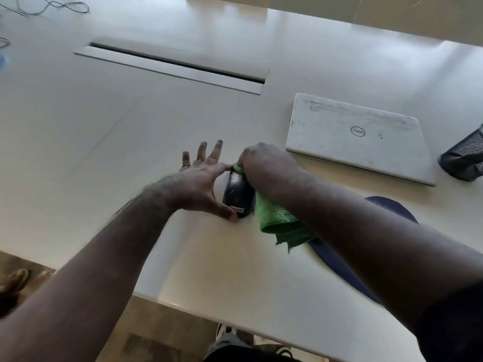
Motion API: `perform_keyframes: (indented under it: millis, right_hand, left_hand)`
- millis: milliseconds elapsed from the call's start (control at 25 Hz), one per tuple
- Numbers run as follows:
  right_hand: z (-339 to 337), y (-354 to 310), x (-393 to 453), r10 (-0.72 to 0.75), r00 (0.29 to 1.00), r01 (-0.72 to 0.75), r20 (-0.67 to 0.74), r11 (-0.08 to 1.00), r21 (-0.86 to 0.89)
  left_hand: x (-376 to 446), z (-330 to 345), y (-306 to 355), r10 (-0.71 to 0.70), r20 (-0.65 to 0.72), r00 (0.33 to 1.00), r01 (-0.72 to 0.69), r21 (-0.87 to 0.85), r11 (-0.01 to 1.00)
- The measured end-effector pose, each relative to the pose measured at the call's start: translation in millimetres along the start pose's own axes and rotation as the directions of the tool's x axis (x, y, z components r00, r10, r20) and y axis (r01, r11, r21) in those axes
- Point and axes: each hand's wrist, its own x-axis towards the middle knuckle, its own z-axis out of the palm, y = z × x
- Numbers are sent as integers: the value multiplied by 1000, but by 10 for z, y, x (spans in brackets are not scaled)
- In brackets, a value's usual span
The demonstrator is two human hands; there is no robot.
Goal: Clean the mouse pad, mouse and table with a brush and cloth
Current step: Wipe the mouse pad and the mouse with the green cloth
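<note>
While the left hand is pinching the dark mouse between thumb and forefinger to steady it on the worktop, the right hand is gripping the green cloth, rubbing the mouse's front end.
</note>
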Motion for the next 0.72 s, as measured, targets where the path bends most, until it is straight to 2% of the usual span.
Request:
perform_keyframes:
  millis: [120, 280, 360, 440, 560, 720]
  right_hand:
    - [16, -10, -15, -29, 1000, 29, -8, 999, 19]
    - [53, -43, -91, -133, 991, 132, 11, 988, 76]
    - [115, -25, -119, -209, 978, 208, 15, 977, 43]
    - [186, 23, -161, -305, 952, 305, -9, 952, 9]
    - [264, 106, -197, -447, 890, 454, -88, 887, 86]
    - [359, 130, -213, -571, 820, 571, -31, 817, 78]
  left_hand:
    - [-3, -7, -1, -12, -8, 1000, 13, 35, 999]
    - [2, -4, -22, -1, -15, 1000, 1, 14, 1000]
    - [2, 2, -25, 16, -32, 999, -17, -1, 1000]
    - [1, 2, -18, 27, -34, 999, -27, -5, 1000]
    - [8, -13, 0, 24, -12, 1000, -24, 18, 1000]
    - [22, -25, 26, -3, 25, 1000, 1, 48, 999]
